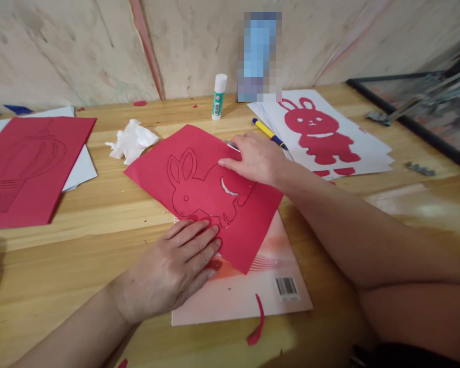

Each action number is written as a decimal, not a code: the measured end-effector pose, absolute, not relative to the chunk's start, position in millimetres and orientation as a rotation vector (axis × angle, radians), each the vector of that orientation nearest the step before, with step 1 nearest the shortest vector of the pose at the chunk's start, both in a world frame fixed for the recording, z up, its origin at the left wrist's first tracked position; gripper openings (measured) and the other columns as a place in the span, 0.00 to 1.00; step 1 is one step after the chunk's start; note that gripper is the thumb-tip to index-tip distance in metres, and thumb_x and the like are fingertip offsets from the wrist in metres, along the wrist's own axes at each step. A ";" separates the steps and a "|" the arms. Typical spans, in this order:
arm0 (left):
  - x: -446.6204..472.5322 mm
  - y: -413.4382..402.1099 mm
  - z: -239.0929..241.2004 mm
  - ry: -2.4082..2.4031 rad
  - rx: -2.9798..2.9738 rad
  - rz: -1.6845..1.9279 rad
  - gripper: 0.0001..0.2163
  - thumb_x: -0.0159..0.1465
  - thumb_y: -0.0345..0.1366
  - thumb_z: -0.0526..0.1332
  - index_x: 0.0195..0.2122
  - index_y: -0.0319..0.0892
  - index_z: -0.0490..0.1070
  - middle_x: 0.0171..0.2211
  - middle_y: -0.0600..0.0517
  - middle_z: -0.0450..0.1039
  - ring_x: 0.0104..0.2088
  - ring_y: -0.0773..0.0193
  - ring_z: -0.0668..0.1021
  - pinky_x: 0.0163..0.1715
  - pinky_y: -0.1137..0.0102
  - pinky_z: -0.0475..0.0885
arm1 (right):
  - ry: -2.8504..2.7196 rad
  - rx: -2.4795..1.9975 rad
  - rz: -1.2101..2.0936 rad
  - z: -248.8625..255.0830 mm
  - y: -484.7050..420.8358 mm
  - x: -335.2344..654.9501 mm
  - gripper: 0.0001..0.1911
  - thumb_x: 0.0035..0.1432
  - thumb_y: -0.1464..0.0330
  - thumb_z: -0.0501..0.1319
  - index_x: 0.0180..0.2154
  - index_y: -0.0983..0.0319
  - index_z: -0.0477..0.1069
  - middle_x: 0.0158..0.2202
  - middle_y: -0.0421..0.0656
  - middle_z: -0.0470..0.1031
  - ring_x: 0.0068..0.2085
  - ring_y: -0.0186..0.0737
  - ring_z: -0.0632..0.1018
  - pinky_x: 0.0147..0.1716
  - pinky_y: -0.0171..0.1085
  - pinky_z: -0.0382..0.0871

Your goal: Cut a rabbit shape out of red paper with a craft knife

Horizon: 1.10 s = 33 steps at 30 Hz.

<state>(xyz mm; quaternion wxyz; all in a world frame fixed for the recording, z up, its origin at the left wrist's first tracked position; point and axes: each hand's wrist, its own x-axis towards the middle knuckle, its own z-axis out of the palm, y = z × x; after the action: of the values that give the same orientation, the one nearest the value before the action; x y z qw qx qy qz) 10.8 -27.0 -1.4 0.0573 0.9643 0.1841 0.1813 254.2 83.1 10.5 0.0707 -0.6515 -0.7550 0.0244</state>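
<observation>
A sheet of red paper [210, 153] lies at a slant in front of me, with a rabbit outlined on it in dark line. A curved slit [229, 187] is cut through the rabbit's body. My left hand [172, 266] rests flat on the paper's lower left edge, its fingers stretched out. At the upper right edge, my right hand [258, 159] is closed, with a slim silver tool [232, 146] showing beyond its fingers; most of that tool is hidden. Beneath the paper is a pale booklet [249, 301] with a barcode.
A glue stick [218, 97] stands near the wall, left of a blurred-out object [258, 56]. Crumpled tissue [134, 140] lies left. A pen [270, 134] sits beside a red rabbit cutout [316, 125] on white sheets. Red lantern-drawn paper [34, 168] lies far left; a red scrap [258, 322] is in front.
</observation>
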 end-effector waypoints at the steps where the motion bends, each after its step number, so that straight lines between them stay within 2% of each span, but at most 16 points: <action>1: 11.0 -27.6 -1.1 0.556 2.917 0.548 0.15 0.66 0.36 0.56 0.52 0.35 0.70 0.52 0.44 0.73 0.56 0.51 0.71 0.55 0.54 0.69 | -2.265 -1.966 0.057 9.7 83.4 254.5 0.27 0.57 0.50 0.56 0.48 0.64 0.69 0.45 0.53 0.72 0.46 0.50 0.72 0.42 0.44 0.63; 7: 10.8 -28.9 -1.9 0.556 2.907 0.545 0.16 0.67 0.37 0.56 0.52 0.33 0.70 0.52 0.43 0.72 0.56 0.51 0.71 0.54 0.54 0.69 | -2.238 -2.015 -0.003 5.2 89.4 258.2 0.23 0.56 0.54 0.58 0.46 0.63 0.70 0.44 0.52 0.73 0.46 0.51 0.73 0.41 0.44 0.65; 14: 11.0 -29.2 -2.2 0.548 2.931 0.560 0.16 0.67 0.37 0.55 0.52 0.34 0.70 0.52 0.44 0.72 0.55 0.53 0.72 0.54 0.55 0.69 | -2.251 -2.035 0.011 2.6 100.6 268.7 0.11 0.56 0.66 0.58 0.41 0.62 0.71 0.38 0.48 0.76 0.40 0.47 0.76 0.35 0.40 0.66; 17: 10.6 -29.8 -3.2 0.537 2.940 0.553 0.16 0.67 0.37 0.55 0.52 0.34 0.70 0.52 0.44 0.72 0.55 0.52 0.72 0.53 0.54 0.70 | -2.245 -2.028 0.024 5.1 101.2 268.7 0.12 0.54 0.69 0.59 0.42 0.62 0.71 0.37 0.47 0.76 0.37 0.45 0.76 0.32 0.39 0.64; 20: 10.2 -30.6 -3.5 0.517 2.948 0.533 0.15 0.67 0.37 0.55 0.51 0.34 0.70 0.52 0.44 0.72 0.55 0.52 0.71 0.53 0.54 0.70 | -2.262 -2.036 0.066 13.4 100.6 268.2 0.12 0.54 0.70 0.59 0.41 0.62 0.72 0.35 0.45 0.76 0.35 0.42 0.75 0.30 0.37 0.63; 23: 9.4 -30.7 -2.6 0.488 2.950 0.546 0.15 0.68 0.37 0.54 0.50 0.35 0.71 0.52 0.44 0.73 0.56 0.54 0.71 0.53 0.56 0.70 | -2.305 -2.129 0.130 25.5 100.5 273.0 0.09 0.53 0.71 0.57 0.37 0.61 0.73 0.34 0.45 0.76 0.34 0.41 0.74 0.28 0.35 0.61; 28: 8.3 -30.7 -1.3 0.469 2.972 0.703 0.13 0.67 0.35 0.55 0.47 0.33 0.73 0.47 0.44 0.76 0.51 0.56 0.75 0.51 0.59 0.72 | -2.450 -2.228 0.210 41.0 101.3 290.1 0.07 0.50 0.69 0.60 0.34 0.62 0.73 0.32 0.45 0.75 0.33 0.41 0.73 0.26 0.36 0.57; 30: 8.8 -31.0 -2.1 0.543 2.984 0.783 0.13 0.66 0.35 0.57 0.46 0.33 0.73 0.45 0.43 0.77 0.49 0.55 0.76 0.50 0.58 0.73 | -2.378 -2.226 0.164 46.3 98.8 292.7 0.09 0.53 0.65 0.59 0.35 0.62 0.73 0.32 0.46 0.75 0.33 0.42 0.72 0.26 0.36 0.57; 33: 10.5 -31.3 -5.4 0.732 3.013 0.797 0.14 0.65 0.36 0.57 0.46 0.31 0.73 0.47 0.40 0.75 0.49 0.52 0.76 0.49 0.57 0.73 | -2.209 -2.140 0.064 54.9 87.2 284.0 0.14 0.61 0.62 0.52 0.37 0.63 0.73 0.31 0.48 0.74 0.34 0.44 0.72 0.27 0.38 0.56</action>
<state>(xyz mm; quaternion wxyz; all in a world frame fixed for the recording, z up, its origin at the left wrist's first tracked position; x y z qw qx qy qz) 10.5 -31.3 -5.4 -0.0299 0.9408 0.2284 0.2488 284.0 87.2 54.9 0.0328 -0.6952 -0.7178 0.0208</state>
